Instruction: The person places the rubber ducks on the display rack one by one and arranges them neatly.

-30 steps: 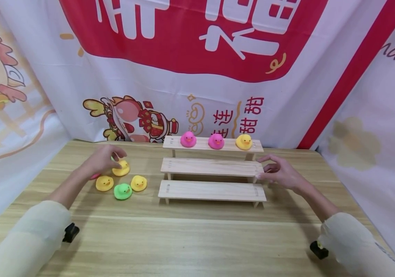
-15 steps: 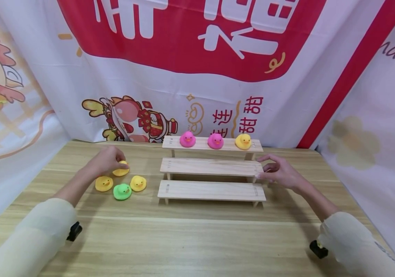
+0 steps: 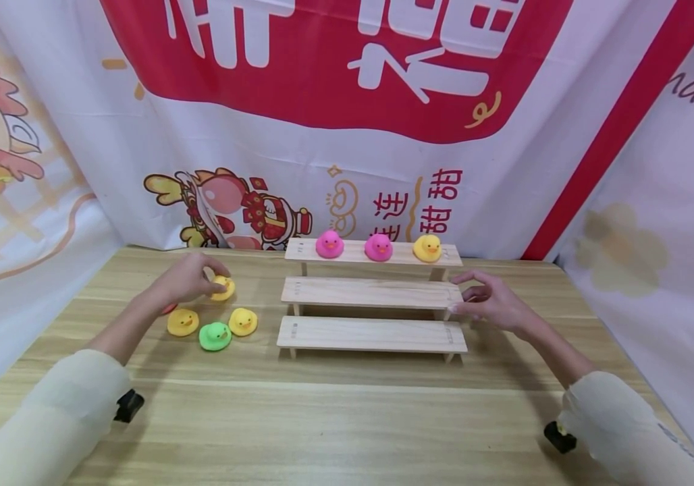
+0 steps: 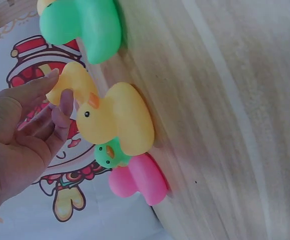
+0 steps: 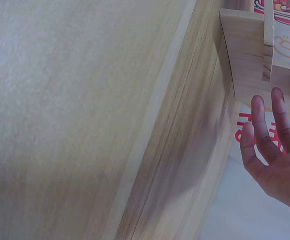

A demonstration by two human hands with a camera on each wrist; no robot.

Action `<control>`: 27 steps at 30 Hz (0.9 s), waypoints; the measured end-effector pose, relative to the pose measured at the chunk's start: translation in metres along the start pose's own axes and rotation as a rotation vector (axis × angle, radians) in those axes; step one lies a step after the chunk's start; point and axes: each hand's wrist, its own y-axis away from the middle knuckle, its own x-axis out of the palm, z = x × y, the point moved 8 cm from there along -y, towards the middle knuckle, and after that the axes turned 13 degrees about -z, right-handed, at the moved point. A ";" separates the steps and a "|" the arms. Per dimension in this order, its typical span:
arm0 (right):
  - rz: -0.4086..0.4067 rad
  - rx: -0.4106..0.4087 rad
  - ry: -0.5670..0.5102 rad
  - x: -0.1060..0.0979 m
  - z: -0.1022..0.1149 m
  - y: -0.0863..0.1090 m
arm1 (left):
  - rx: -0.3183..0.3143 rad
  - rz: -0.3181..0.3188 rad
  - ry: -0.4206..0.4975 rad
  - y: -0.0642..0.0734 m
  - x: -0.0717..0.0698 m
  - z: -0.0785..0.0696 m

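Observation:
My left hand (image 3: 192,278) pinches a yellow rubber duck (image 3: 223,289) between thumb and fingers at the left of the table; the left wrist view shows this duck (image 4: 74,82) at the fingertips. Close below it sit two more yellow ducks (image 3: 183,322) and a green duck (image 3: 215,336). A pink duck (image 4: 139,180) and another green duck (image 4: 110,153) lie farther off in the left wrist view, mostly hidden by my hand in the head view. My right hand (image 3: 493,304) rests at the right end of a three-tier wooden shelf (image 3: 371,334), its fingers fairly straight.
On the shelf's top tier stand two pink ducks (image 3: 379,248) and a yellow duck (image 3: 428,248). Behind the wooden table (image 3: 347,425) hangs a printed red and white cloth (image 3: 323,148), with more cloth along both sides.
My left hand has closed its fingers on the yellow duck and shifted it slightly right and away from the other ducks. The right hand stays at the shelf's end.

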 end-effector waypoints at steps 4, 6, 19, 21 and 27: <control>-0.001 0.003 0.000 0.000 0.000 0.001 | 0.041 -0.032 0.013 -0.001 -0.004 -0.009; -0.002 0.003 0.001 0.000 0.000 0.001 | 0.057 -0.051 0.012 -0.001 -0.006 -0.014; 0.003 -0.005 -0.018 -0.001 0.001 -0.001 | 0.080 -0.080 0.017 -0.003 -0.005 -0.032; 0.004 -0.006 -0.018 -0.001 0.001 0.000 | 0.078 -0.074 0.026 -0.003 -0.005 -0.035; 0.007 -0.012 -0.027 -0.001 0.002 0.001 | 0.117 -0.091 0.053 -0.001 -0.007 -0.047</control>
